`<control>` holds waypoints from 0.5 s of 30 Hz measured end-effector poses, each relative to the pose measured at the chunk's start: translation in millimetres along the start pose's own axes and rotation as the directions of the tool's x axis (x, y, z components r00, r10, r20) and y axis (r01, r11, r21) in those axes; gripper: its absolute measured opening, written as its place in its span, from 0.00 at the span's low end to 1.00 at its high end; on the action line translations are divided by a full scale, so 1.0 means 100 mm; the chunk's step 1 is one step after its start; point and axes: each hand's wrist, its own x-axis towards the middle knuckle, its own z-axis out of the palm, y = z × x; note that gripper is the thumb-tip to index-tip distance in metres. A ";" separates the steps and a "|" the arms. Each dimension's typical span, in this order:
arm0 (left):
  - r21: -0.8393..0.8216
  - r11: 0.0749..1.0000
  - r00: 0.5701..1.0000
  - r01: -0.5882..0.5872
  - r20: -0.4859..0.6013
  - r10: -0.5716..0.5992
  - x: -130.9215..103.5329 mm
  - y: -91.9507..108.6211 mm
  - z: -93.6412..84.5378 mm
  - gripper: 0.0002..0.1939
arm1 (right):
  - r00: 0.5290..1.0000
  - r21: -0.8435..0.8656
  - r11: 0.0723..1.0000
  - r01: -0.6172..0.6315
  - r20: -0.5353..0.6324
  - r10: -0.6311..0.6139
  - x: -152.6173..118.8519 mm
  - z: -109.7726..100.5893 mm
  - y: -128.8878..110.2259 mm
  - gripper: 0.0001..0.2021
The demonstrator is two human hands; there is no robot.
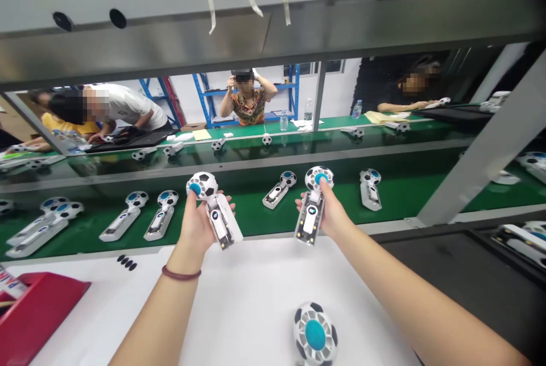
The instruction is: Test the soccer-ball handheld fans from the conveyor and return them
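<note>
Left hand (197, 228) grasps fan (213, 209) at frame centre, thumb on blue button. Right hand (328, 215) grasps second fan (313, 206), likely for testing. Third fan (314, 333) lies on table (256, 297), bottom centre.

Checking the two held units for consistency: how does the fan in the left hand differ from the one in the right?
The left hand's fan tilts, its handle slanting right; the right hand's fan stands nearly upright. The left hand grips from the left, the right hand from the right. Both have soccer-ball heads.
</note>
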 end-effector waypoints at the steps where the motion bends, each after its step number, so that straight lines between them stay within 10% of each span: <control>1: -0.025 1.000 0.999 0.006 -0.036 -0.007 -0.06 0.02 0.07 0.29 | 0.997 0.065 0.996 -0.067 0.028 0.065 -0.05 0.04 -0.02 0.26; 8: 0.231 0.968 0.971 -0.097 -0.192 0.144 -0.20 -0.27 0.15 0.32 | 0.979 -0.109 0.976 0.188 0.104 -0.177 -0.28 0.03 0.14 0.25; 12: 0.261 0.931 0.956 -0.254 -0.081 0.283 -0.17 -0.66 -0.04 0.32 | 0.914 -0.163 0.907 0.388 0.195 -0.356 -0.33 -0.18 0.34 0.29; 15: 0.281 0.925 0.966 -0.256 0.047 0.253 -0.14 -0.89 -0.18 0.31 | 0.917 -0.273 0.906 0.324 0.327 -0.230 -0.32 -0.32 0.48 0.28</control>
